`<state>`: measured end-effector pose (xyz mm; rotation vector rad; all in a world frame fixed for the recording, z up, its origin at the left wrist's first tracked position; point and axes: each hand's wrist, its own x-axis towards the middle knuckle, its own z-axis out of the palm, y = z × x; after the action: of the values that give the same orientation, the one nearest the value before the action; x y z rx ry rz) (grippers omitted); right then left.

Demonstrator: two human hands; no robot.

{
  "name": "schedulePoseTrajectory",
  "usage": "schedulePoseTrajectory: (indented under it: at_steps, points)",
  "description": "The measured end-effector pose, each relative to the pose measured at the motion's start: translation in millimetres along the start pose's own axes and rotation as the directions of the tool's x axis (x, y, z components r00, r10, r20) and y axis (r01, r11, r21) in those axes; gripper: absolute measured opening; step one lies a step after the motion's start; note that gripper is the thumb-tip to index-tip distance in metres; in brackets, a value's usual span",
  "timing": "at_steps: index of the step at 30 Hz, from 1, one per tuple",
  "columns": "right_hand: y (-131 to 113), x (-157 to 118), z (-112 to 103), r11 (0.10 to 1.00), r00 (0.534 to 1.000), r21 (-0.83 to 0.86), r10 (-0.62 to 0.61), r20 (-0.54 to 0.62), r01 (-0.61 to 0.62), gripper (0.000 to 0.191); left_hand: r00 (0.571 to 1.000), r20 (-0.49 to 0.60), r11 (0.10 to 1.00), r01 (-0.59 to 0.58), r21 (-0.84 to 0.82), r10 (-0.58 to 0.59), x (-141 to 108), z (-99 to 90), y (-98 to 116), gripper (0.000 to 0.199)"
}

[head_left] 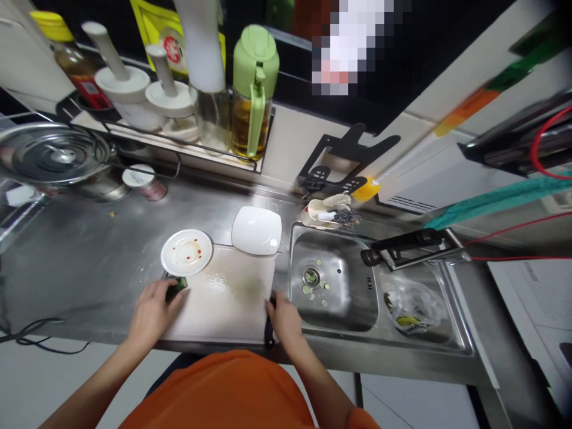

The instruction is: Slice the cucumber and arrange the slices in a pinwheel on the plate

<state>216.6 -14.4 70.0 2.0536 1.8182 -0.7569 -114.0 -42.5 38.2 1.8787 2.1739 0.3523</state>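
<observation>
My left hand [154, 307] is closed around a dark green vegetable piece [177, 288] at the left edge of the white cutting board [218, 316]. At the board's right edge, my right hand [283, 316] has its fingers closed on the black handle of a knife [269, 333]; the blade cannot be made out. The board has wet spots and a greenish stain. Just above its left corner, a round white plate [187, 252] holds small red bits. A square white dish [257, 230] rests at the board's top edge.
Right of the board is a steel sink [353, 298] with pale green slices round its drain. A second basin holds a plastic bag [417, 304]. Behind stand a green-lidded oil bottle [254, 89] and jars on a rack. A lidded pot [58, 156] stands at left.
</observation>
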Motion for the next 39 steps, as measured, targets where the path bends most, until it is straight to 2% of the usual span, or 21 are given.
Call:
schedulePoseTrajectory:
  at_steps: [2,4,11,13,15,18,21,24,28,35,39]
  points:
    - [-1,-10,11,1.0,1.0,-0.018,0.007,0.018,-0.007,0.026,1.0,0.021,0.998,-0.004,0.069,0.003,-10,2.6,-18,0.042]
    - [-4,-15,16,0.999,1.0,-0.028,0.024,0.015,-0.023,0.027,0.999,0.037,0.995,-0.013,0.098,0.01,-12,5.9,-26,0.042]
    - [-5,-14,27,1.0,0.995,0.017,0.019,-0.099,-0.017,0.02,0.997,0.071,0.998,-0.025,0.059,0.021,-4,3.5,-22,0.037]
    - [-2,-14,31,0.999,0.988,0.039,0.009,-0.157,-0.003,0.022,0.995,0.09,0.999,-0.038,0.007,0.038,-4,-0.3,-11,0.036]
    - [2,-15,35,0.997,0.976,0.073,0.012,-0.218,0.004,0.023,0.989,0.125,0.994,-0.062,-0.093,0.074,-3,-2.3,9,0.036]
    - [8,-20,35,0.989,0.955,0.147,0.021,-0.297,0.024,0.026,0.973,0.181,0.95,-0.084,-0.302,0.143,1,1.5,52,0.037]
    - [12,-28,30,0.965,0.942,0.242,-0.02,-0.334,0.106,0.03,0.945,0.264,0.897,-0.057,-0.439,0.19,9,11.6,92,0.037]
    - [14,-38,23,0.918,0.947,0.345,-0.084,-0.311,0.195,0.036,0.917,0.336,0.88,-0.031,-0.474,0.214,15,21.9,114,0.035]
    - [12,-47,19,0.859,0.963,0.453,-0.149,-0.224,0.238,0.037,0.891,0.389,0.893,-0.04,-0.448,0.235,17,31.4,116,0.035]
    - [7,-49,14,0.795,0.977,0.568,-0.188,-0.1,0.211,0.034,0.906,0.272,0.897,-0.203,-0.393,0.324,16,39.4,103,0.035]
    - [6,-45,10,0.785,0.975,0.584,-0.217,-0.057,0.209,0.033,0.917,0.265,0.896,-0.173,-0.41,0.298,16,36.4,100,0.037]
